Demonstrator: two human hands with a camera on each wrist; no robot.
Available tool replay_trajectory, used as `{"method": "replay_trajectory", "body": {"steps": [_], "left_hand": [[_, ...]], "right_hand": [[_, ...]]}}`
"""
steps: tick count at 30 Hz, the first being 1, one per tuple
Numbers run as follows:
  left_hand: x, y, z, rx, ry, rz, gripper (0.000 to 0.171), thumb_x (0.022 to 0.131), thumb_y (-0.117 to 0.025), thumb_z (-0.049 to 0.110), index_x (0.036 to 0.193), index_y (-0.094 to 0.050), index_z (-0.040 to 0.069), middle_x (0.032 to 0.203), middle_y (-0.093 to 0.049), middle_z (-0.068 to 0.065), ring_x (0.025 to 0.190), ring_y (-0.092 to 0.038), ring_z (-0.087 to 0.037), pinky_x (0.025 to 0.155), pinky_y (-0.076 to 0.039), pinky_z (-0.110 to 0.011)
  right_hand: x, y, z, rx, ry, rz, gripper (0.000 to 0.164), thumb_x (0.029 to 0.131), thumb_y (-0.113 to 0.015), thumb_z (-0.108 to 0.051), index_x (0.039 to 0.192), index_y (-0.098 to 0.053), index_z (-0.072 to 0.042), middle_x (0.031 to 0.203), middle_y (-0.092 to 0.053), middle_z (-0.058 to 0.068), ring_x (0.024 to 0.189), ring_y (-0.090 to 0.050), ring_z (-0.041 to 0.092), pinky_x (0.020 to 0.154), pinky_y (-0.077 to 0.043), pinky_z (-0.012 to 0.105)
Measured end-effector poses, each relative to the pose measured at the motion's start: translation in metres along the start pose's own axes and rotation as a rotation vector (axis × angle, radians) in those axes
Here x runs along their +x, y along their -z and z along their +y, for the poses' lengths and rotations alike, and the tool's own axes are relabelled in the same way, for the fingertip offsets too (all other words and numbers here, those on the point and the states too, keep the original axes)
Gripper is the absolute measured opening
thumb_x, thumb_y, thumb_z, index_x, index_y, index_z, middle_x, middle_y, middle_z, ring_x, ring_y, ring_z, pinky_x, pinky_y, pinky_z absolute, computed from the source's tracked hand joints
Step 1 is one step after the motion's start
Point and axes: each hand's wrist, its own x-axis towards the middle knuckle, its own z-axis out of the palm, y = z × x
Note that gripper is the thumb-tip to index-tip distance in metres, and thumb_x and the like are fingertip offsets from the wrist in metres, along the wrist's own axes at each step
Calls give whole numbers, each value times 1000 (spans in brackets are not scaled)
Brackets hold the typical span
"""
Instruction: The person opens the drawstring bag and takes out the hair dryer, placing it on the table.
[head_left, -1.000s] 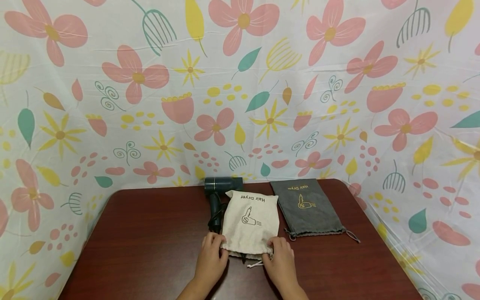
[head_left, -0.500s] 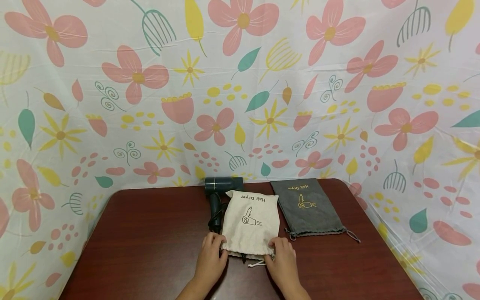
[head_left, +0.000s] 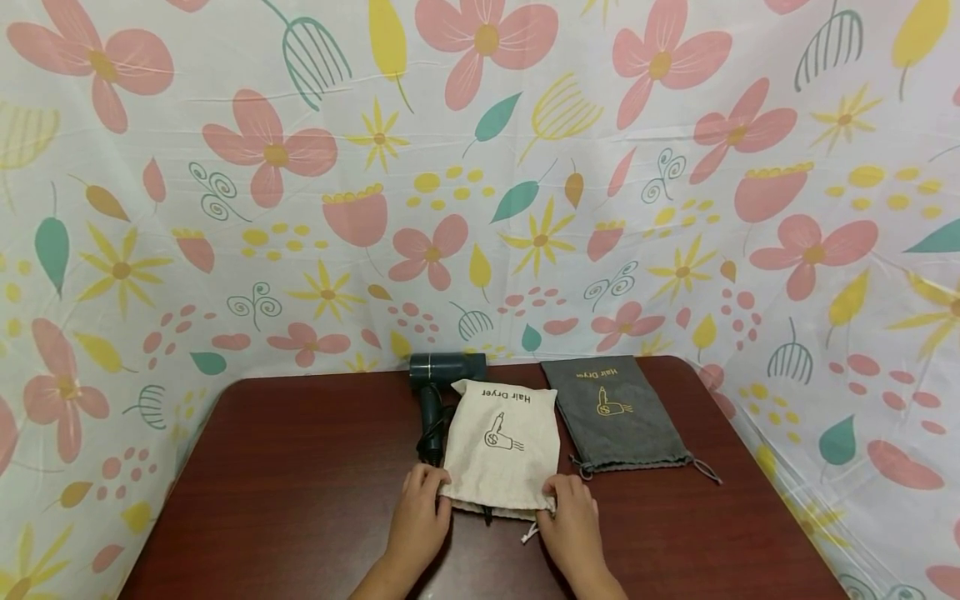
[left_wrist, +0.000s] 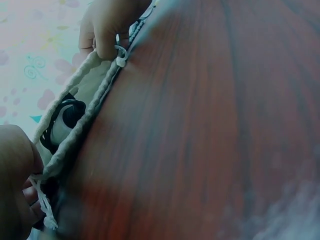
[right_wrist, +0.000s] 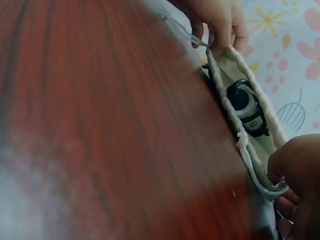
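Note:
A cream drawstring bag [head_left: 501,467] printed "Hair Dryer" lies on the table, its mouth towards me. My left hand [head_left: 417,517] pinches the mouth's left corner, thumb at the hem. At the opposite corner, my right hand [head_left: 573,521] grips the hem the same way, with the white drawstring [head_left: 530,532] hanging beside it. Both wrist views look into the parted mouth. Inside sits a pale, black-ended piece [right_wrist: 245,105] with black cord [left_wrist: 48,137] wound about it; the rest of it is hidden by the cloth.
Just behind the bag's left edge lies a dark hair dryer [head_left: 447,368], its cord bundled at the handle. A grey drawstring bag [head_left: 622,425] with gold print lies flat to the right. The wooden table [head_left: 300,483] backs onto a flowered curtain [head_left: 480,183].
My right hand has slid slightly to the right, and the bag's mouth is stretched wider. The drawstring has shifted right with it. My left hand has edged slightly left.

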Motion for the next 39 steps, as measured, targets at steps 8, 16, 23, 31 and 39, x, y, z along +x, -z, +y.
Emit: {"method": "replay_trajectory", "body": {"steps": [8,16,23,31,39], "left_hand": [[1,3,0,-8,-11,10,22,87,-68,3,102,-66,18,105,-56,2,99,-57,-16,78,-52,-37],[1,5,-2,-5,-1,-14,24,88,-67,1,104,-66,19,106,-56,3,102,-58,-18,79,-52,-37],[0,5,-4,1,-8,-17,25,89,-66,0,105,-66,19,106,-56,3,103,-58,-18,78,-53,-36],[-1,5,-4,-15,-10,-8,23,87,-67,2,105,-68,16,103,-59,3,92,-60,-13,73,-51,-31],[-4,9,0,-5,-6,-1,29,81,-73,2,105,-67,16,102,-59,2,87,-58,-10,70,-49,-27]], "right_hand": [[0,1,1,9,-21,-33,27,75,-73,2,92,-60,-14,96,-57,6,91,-54,25,79,-40,46],[0,2,1,11,-47,-87,26,79,-64,6,94,-63,-15,99,-58,5,95,-54,25,81,-39,46],[0,3,5,18,-53,-103,25,82,-60,5,96,-63,-15,102,-59,5,99,-55,26,84,-39,46],[-1,9,9,52,-39,-103,23,80,-68,1,94,-63,-16,99,-57,3,91,-53,18,81,-43,44],[-1,8,10,60,-48,-108,25,79,-77,-5,95,-63,-18,99,-55,2,91,-53,15,82,-45,40]]}}
